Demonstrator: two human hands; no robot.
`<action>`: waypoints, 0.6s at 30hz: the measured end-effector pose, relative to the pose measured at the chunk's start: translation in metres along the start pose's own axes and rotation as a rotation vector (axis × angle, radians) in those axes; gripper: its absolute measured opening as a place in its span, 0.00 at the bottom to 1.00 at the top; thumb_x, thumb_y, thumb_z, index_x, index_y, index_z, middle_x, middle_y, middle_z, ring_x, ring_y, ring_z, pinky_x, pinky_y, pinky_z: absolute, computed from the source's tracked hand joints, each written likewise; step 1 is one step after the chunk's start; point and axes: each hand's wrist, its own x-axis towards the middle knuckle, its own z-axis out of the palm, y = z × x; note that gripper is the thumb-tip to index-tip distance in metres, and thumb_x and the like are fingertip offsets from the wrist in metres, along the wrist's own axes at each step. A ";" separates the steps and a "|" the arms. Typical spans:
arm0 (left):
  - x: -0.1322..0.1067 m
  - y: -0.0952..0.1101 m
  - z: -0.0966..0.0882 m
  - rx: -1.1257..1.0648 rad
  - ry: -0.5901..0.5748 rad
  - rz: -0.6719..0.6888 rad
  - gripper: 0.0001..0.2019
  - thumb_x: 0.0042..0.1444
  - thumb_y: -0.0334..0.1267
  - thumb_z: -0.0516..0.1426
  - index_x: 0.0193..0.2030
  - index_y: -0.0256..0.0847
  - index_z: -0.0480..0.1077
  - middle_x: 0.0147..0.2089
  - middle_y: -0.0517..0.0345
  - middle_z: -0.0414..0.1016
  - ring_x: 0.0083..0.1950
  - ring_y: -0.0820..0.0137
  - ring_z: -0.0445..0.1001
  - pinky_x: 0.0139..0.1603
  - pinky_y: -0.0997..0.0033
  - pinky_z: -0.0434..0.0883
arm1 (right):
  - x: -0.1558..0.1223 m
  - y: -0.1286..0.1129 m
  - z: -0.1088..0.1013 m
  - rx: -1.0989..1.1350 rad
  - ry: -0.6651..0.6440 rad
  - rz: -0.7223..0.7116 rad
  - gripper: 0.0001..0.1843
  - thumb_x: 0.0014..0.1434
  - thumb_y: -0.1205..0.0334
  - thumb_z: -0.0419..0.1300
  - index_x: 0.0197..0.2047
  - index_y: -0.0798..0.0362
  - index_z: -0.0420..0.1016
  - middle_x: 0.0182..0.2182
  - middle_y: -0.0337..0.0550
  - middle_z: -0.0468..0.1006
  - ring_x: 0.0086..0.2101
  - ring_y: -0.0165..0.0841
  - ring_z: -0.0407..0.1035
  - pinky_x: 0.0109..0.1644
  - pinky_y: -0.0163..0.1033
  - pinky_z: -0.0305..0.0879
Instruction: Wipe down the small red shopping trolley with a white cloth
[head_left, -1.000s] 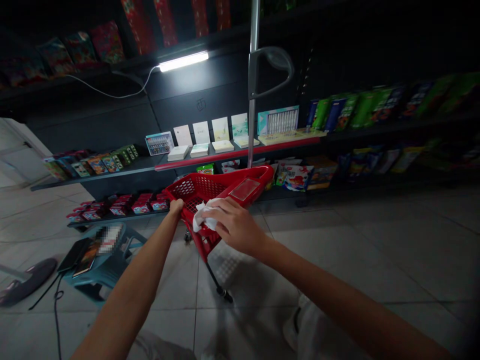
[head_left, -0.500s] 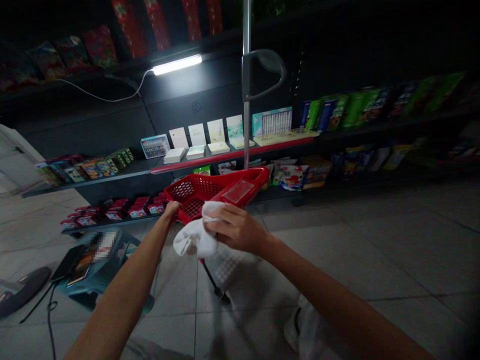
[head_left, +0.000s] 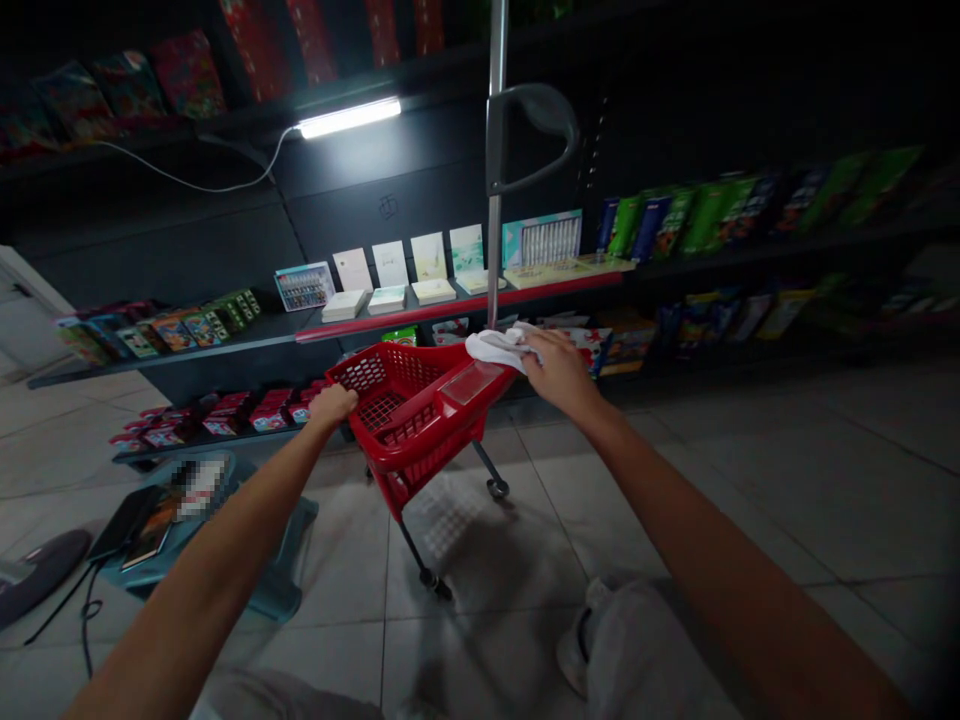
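Note:
A small red plastic shopping cart (head_left: 409,455) with a perforated basket stands on the floor in front of me. My left hand (head_left: 334,404) is closed around the basket's left rim. My right hand (head_left: 561,368) holds a white cloth (head_left: 498,347), which lies against the cart's far right end, beside the foot of a metal pole (head_left: 494,250). The cloth covers part of the rim there. A clear rectangular panel (head_left: 471,383) shows on the cart's top, left of the cloth.
Behind the cart, a shelf (head_left: 352,328) bears upright booklets and boxed sets. A grey looped handle (head_left: 540,130) sits on the pole. At left, a blue-grey stool (head_left: 281,565) carries a dark device with cables. A lit tube lamp (head_left: 351,118) hangs under the upper shelf.
My right hand has moved the white cloth from the cart's near side to its far right end, uncovering the front of the basket. My left hand stays on the rim.

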 end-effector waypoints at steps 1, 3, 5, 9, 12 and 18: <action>-0.001 0.007 -0.008 0.083 0.035 0.007 0.20 0.60 0.45 0.55 0.54 0.38 0.78 0.54 0.33 0.80 0.55 0.44 0.80 0.53 0.50 0.75 | -0.002 -0.007 -0.001 -0.030 0.001 0.002 0.19 0.62 0.71 0.52 0.50 0.59 0.80 0.53 0.56 0.80 0.54 0.47 0.69 0.62 0.50 0.64; -0.009 0.031 -0.027 0.136 0.042 0.060 0.22 0.63 0.46 0.52 0.56 0.38 0.76 0.58 0.33 0.78 0.57 0.44 0.79 0.55 0.48 0.73 | -0.005 -0.020 -0.004 -0.094 -0.016 0.014 0.20 0.62 0.72 0.51 0.51 0.60 0.80 0.53 0.58 0.80 0.53 0.48 0.68 0.61 0.50 0.63; -0.028 0.062 -0.047 0.110 0.002 0.116 0.24 0.67 0.49 0.47 0.54 0.38 0.78 0.56 0.35 0.80 0.56 0.44 0.79 0.54 0.48 0.73 | -0.004 -0.031 -0.006 -0.152 -0.043 0.030 0.20 0.63 0.72 0.51 0.52 0.61 0.80 0.52 0.59 0.80 0.52 0.49 0.67 0.60 0.50 0.63; -0.097 0.129 -0.075 0.016 -0.052 0.411 0.30 0.71 0.57 0.40 0.51 0.43 0.79 0.53 0.43 0.82 0.55 0.51 0.80 0.56 0.54 0.72 | 0.002 -0.051 -0.007 -0.237 -0.104 0.066 0.20 0.65 0.72 0.50 0.51 0.62 0.81 0.47 0.61 0.81 0.50 0.49 0.66 0.58 0.51 0.62; -0.152 0.157 -0.074 0.035 -0.012 0.524 0.31 0.70 0.60 0.42 0.58 0.41 0.75 0.53 0.40 0.80 0.51 0.51 0.80 0.51 0.54 0.73 | -0.001 -0.068 -0.008 -0.261 -0.105 0.092 0.21 0.65 0.73 0.48 0.50 0.61 0.82 0.45 0.61 0.81 0.49 0.49 0.66 0.55 0.51 0.63; -0.192 0.139 -0.050 0.168 0.215 0.547 0.35 0.67 0.55 0.53 0.73 0.33 0.59 0.60 0.35 0.72 0.58 0.51 0.72 0.45 0.60 0.74 | -0.024 -0.091 -0.018 -0.155 -0.017 0.061 0.20 0.65 0.70 0.51 0.53 0.56 0.81 0.48 0.55 0.81 0.51 0.49 0.65 0.55 0.50 0.64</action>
